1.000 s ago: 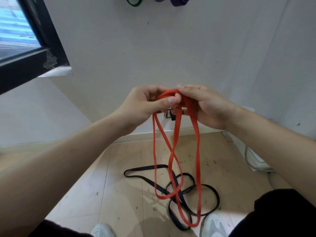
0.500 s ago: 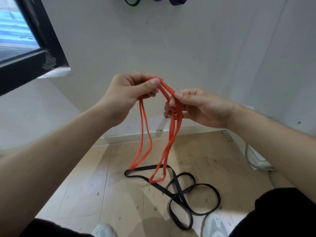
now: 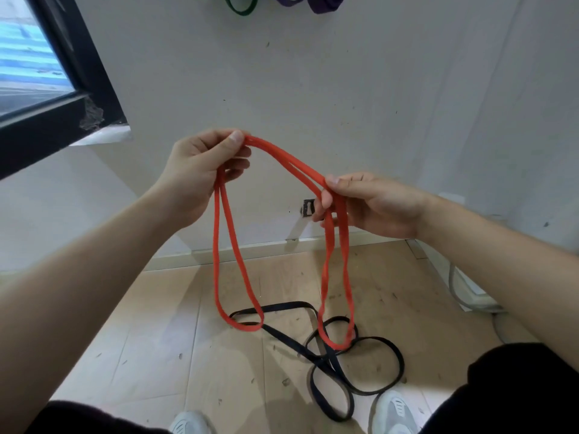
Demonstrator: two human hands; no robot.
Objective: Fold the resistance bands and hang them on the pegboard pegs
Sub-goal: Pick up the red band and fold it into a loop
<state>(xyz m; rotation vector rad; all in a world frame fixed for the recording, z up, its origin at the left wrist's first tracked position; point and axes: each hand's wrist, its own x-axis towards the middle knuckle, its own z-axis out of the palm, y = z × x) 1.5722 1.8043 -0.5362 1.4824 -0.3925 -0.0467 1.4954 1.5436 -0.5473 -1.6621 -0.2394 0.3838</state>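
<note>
A red resistance band [image 3: 283,158] stretches doubled between my two hands in front of the white wall. My left hand [image 3: 200,173] pinches one end high up, and a loop hangs from it. My right hand [image 3: 372,205] grips the other end lower and to the right, with a second loop dangling below it. A black resistance band [image 3: 332,364] lies tangled on the wooden floor under the red loops. At the top edge, a green band [image 3: 241,6] and purple bands [image 3: 322,4] hang on the wall; their pegs are out of view.
A dark-framed window [image 3: 78,64] fills the upper left. A metal bracket [image 3: 308,208] sits low on the wall by the baseboard. A grey cable and white box [image 3: 473,292] lie at the right. My shoes [image 3: 394,411] stand by the black band.
My hands have drawn apart, the left one up and left, the right one to the right. The red band now spans between them with one loop hanging from each hand.
</note>
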